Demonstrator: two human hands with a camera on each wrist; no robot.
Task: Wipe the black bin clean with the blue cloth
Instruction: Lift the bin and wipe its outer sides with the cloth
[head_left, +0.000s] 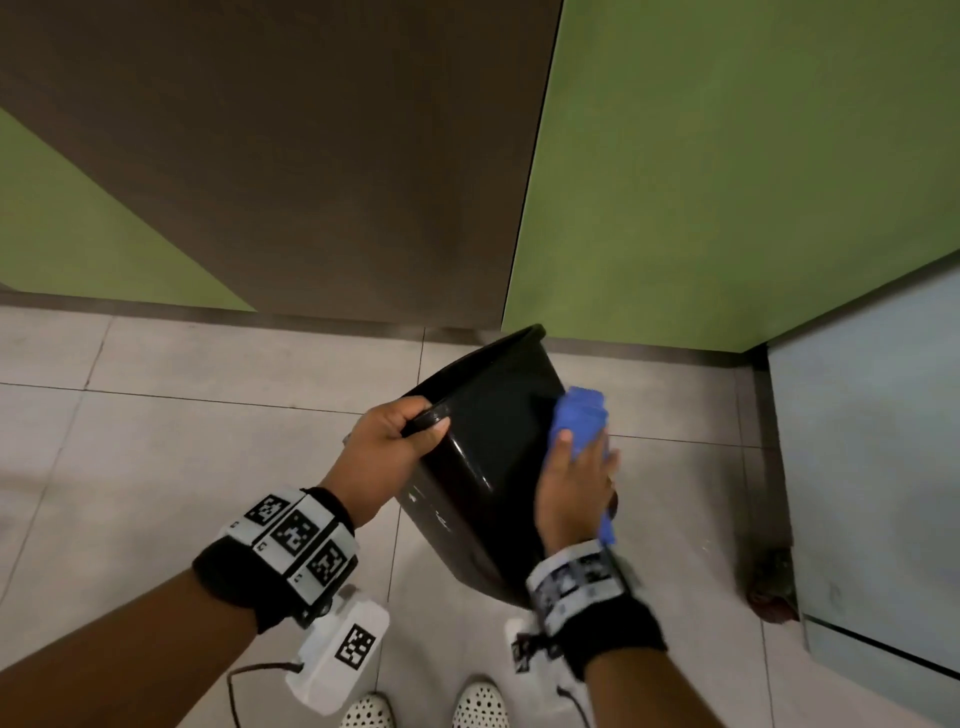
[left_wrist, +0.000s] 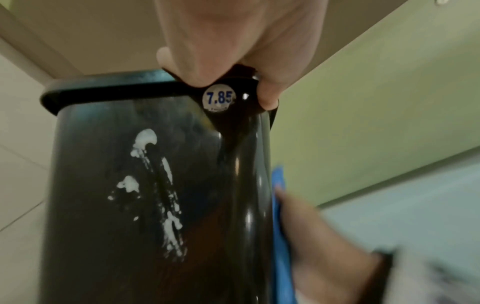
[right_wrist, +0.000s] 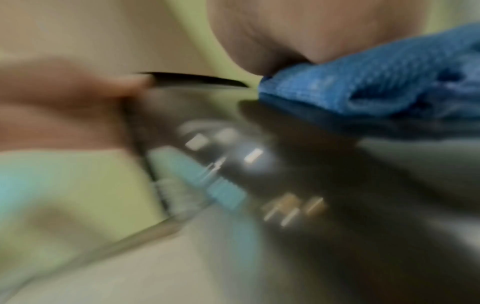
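Under right hand (head_left: 574, 486), blue cloth (head_left: 579, 415) presses black bin (head_left: 483, 467).

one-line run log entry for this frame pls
left hand: grips black bin rim | right hand: presses blue cloth on bin side | white smears remain

— What's the bin (head_left: 483, 467) like?
— Black, glossy, tilted off the floor, mouth turned up and away. A round sticker (left_wrist: 219, 98) reading 7.85 sits just under its rim, and white smears (left_wrist: 155, 185) streak one side.
— And the cloth (head_left: 579, 415)?
— Blue, bunched, pressed flat against the bin's outer wall, opposite the smeared side.
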